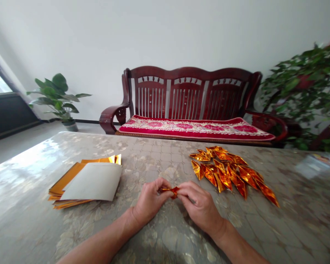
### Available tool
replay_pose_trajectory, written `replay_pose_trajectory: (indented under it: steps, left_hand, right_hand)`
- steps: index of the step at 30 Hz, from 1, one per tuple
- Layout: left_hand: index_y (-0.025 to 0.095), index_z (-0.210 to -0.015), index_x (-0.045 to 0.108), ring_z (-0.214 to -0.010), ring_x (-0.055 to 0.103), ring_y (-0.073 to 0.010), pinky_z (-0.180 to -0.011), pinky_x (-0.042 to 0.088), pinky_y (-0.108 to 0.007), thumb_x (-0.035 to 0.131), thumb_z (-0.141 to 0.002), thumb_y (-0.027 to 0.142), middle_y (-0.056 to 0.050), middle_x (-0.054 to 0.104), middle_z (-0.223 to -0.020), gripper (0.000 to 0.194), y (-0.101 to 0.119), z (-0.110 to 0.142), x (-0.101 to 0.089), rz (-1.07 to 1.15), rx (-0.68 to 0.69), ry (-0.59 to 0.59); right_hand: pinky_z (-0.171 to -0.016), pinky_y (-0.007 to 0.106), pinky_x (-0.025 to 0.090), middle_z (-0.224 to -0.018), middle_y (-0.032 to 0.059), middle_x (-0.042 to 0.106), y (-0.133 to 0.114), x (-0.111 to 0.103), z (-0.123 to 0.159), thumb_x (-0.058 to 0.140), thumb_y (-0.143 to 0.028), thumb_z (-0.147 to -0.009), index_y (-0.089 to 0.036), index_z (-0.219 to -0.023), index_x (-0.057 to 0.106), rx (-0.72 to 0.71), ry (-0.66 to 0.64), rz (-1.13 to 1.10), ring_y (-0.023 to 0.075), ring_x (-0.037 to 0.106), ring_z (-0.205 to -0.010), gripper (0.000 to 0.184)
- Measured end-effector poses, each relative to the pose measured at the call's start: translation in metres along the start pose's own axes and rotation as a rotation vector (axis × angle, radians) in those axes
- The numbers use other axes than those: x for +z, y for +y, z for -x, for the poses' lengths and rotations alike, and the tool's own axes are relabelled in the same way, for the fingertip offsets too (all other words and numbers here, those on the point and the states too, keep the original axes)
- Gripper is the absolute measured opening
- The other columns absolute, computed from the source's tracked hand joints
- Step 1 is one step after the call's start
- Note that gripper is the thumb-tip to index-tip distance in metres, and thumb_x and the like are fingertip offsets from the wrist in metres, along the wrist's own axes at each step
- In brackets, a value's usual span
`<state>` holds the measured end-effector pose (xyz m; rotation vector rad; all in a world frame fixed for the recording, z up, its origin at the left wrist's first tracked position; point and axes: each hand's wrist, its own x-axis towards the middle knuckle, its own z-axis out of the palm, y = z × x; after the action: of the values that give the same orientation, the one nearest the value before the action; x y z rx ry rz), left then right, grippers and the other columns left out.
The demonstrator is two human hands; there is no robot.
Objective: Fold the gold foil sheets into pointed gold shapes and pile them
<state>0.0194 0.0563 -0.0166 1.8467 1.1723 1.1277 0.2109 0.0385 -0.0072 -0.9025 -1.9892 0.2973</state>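
Between my two hands is a small piece of folded gold foil paper (175,192), shiny orange-gold and partly covered by my fingers. My left hand (151,198) pinches its left end between thumb and fingers. On the other side, my right hand (199,205) has thumb and fingertips closed on the right end. To the right, beyond my right hand, lies a group of folded gold foil pieces (225,170) with pointed ends. A stack of gold foil paper sheets (68,179) rests at the left, with a pale sheet (95,181) face up on top.
The table (143,157) has a glossy patterned cover. A clear plastic bag (317,167) lies at its right edge. Behind the table stands a dark red wooden bench (185,91) with a red floral cushion (195,128). Potted plants (59,95) flank the bench.
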Motion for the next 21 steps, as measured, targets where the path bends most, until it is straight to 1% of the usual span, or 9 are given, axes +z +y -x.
replay_pose_trajectory:
  steps: [4, 8, 14, 21]
  left_hand:
    - [0.018, -0.078, 0.071, -0.067, 0.068, -0.0127, -0.064, 0.051, -0.019, 0.068, -0.078, 0.015, 0.002, 0.074, -0.072, 0.004, 0.0003, -0.0007, 0.0014, 0.076, -0.085, -0.046]
    - [0.02, -0.082, 0.076, -0.073, 0.07, -0.0142, -0.069, 0.052, -0.02, 0.066, -0.079, 0.015, 0.003, 0.077, -0.077, 0.011, -0.0013, 0.0002, 0.004, 0.105, -0.129, -0.094]
    - [0.022, -0.081, 0.078, -0.072, 0.07, -0.0146, -0.067, 0.052, -0.02, 0.065, -0.081, 0.018, 0.004, 0.077, -0.077, 0.013, -0.0013, 0.0025, 0.0057, 0.019, -0.097, -0.074]
    - [0.023, -0.081, 0.078, -0.07, 0.07, -0.0138, -0.067, 0.051, -0.02, 0.065, -0.082, 0.017, 0.003, 0.077, -0.076, 0.014, 0.0051, 0.0029, 0.0027, -0.045, -0.041, -0.063]
  right_hand:
    - [-0.075, 0.026, 0.056, -0.092, 0.0049, 0.07, 0.0023, -0.0004, 0.0009, 0.056, -0.012, -0.092, -0.023, -0.093, 0.07, -0.011, 0.0, 0.002, 0.016, 0.068, -0.085, 0.018]
    - [-0.075, 0.026, 0.056, -0.092, 0.0048, 0.072, 0.0027, -0.0003, 0.0009, 0.057, -0.011, -0.091, -0.023, -0.094, 0.071, -0.027, -0.003, 0.016, 0.0157, 0.069, -0.084, 0.019]
    - [-0.07, 0.025, 0.056, -0.088, 0.0046, 0.072, 0.0014, 0.0, 0.0007, 0.057, -0.013, -0.092, -0.024, -0.094, 0.072, -0.031, -0.019, 0.018, 0.0153, 0.068, -0.079, 0.019]
    - [-0.069, 0.025, 0.055, -0.086, 0.0044, 0.072, -0.0009, 0.0001, 0.0004, 0.057, -0.014, -0.092, -0.023, -0.092, 0.072, -0.054, -0.017, 0.03, 0.0151, 0.068, -0.075, 0.018]
